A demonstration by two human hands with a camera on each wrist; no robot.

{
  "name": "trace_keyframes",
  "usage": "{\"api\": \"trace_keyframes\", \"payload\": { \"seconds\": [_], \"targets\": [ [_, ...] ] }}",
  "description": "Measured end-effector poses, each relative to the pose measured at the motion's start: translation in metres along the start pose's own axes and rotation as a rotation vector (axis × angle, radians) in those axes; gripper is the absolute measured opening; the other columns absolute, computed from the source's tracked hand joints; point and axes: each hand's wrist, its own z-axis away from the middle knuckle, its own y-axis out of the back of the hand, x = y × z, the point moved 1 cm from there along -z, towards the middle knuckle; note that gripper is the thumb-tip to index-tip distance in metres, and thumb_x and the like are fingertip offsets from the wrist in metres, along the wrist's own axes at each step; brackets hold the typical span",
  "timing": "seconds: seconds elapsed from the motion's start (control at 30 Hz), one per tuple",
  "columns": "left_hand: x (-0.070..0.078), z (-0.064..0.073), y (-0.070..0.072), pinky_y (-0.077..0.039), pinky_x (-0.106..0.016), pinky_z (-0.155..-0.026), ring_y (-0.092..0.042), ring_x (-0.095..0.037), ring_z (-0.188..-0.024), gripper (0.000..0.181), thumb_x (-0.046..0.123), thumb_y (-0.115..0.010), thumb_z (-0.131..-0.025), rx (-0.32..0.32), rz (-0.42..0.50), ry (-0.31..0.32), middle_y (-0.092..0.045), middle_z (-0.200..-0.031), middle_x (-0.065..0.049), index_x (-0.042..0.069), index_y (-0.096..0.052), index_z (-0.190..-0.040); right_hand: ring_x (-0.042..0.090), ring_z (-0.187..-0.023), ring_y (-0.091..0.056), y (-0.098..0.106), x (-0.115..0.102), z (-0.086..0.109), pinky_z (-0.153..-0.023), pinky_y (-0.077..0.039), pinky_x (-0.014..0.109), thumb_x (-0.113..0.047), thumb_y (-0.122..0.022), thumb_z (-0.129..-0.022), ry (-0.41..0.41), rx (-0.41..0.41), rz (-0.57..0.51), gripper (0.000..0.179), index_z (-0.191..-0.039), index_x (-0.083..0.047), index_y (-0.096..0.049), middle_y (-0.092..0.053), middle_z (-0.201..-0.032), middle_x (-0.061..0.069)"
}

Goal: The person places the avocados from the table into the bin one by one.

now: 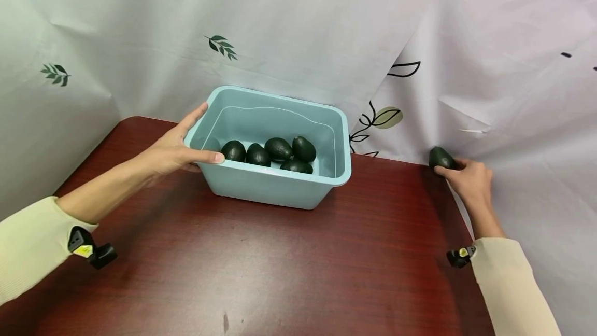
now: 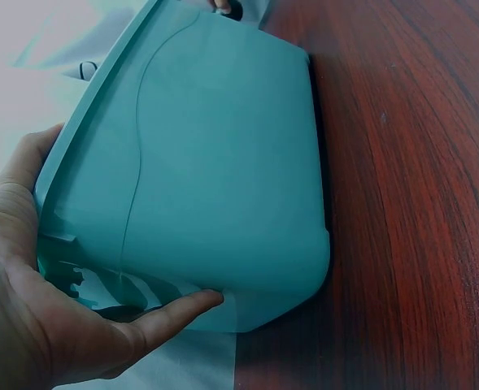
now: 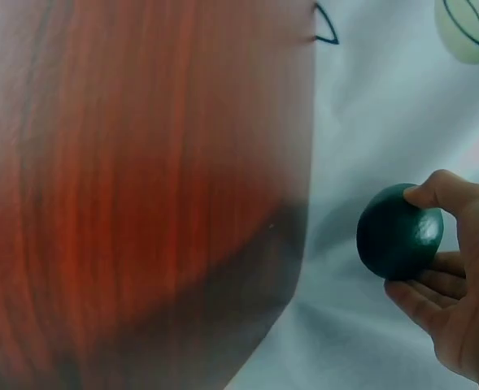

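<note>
A light blue plastic bin stands toward the back of the table, with several dark green avocados lying in it. At its left end my left hand grips the bin, thumb over the front rim corner. The left wrist view shows fingers of that hand spread along the bin's outer wall. Far to the right, my right hand holds a single avocado by the table's back right corner. Thumb and fingers pinch this avocado from both sides in the right wrist view.
The reddish-brown wooden table has a glossy top with a small worn mark near the front. White cloth printed with leaves hangs behind it and along both sides, close to its edges.
</note>
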Motion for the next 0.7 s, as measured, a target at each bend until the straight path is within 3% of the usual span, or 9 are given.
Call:
{"api": "trace_keyframes", "payload": {
  "seconds": [0.13,0.37,0.53,0.7],
  "targets": [
    [0.000,0.000,0.000,-0.064,-0.055,-0.103,-0.050,-0.040,-0.151,0.128,0.023,-0.090,-0.096,0.001,0.003,-0.001,-0.033,-0.178,-0.014,0.055,0.002,-0.178,0.066,-0.143,-0.044,0.004,-0.014,0.000,-0.109,-0.046,0.067,-0.048,-0.081,-0.099,0.026,-0.007,-0.002,0.078,-0.154,0.004,-0.065,-0.062,-0.152,0.040],
    [0.000,0.000,0.000,-0.064,-0.055,-0.103,-0.049,-0.041,-0.151,0.128,0.024,-0.090,-0.096,-0.003,-0.004,-0.005,-0.032,-0.179,-0.015,0.055,0.003,-0.178,0.062,-0.142,-0.039,0.008,-0.037,0.001,-0.093,-0.043,0.056,-0.050,-0.081,-0.100,0.041,-0.009,-0.010,0.080,-0.158,0.000,-0.062,-0.061,-0.154,0.040],
    [0.000,0.000,0.000,-0.063,-0.057,-0.105,-0.049,-0.041,-0.152,0.128,0.025,-0.090,-0.096,-0.001,-0.013,0.000,-0.030,-0.180,-0.014,0.056,0.003,-0.178,0.064,-0.146,-0.039,0.011,-0.053,0.002,-0.109,-0.041,0.067,-0.049,-0.081,-0.099,0.081,0.015,-0.039,0.078,-0.158,-0.001,-0.063,-0.063,-0.152,0.039],
    [-0.001,-0.001,0.001,-0.063,-0.057,-0.104,-0.047,-0.042,-0.153,0.128,0.025,-0.090,-0.096,0.000,-0.012,-0.002,-0.029,-0.181,-0.014,0.055,0.003,-0.178,0.063,-0.140,-0.049,0.011,-0.070,0.004,-0.119,-0.036,0.067,-0.042,-0.085,-0.095,0.167,0.057,-0.057,0.071,-0.151,-0.001,-0.070,-0.072,-0.139,0.035]
  ]
}}
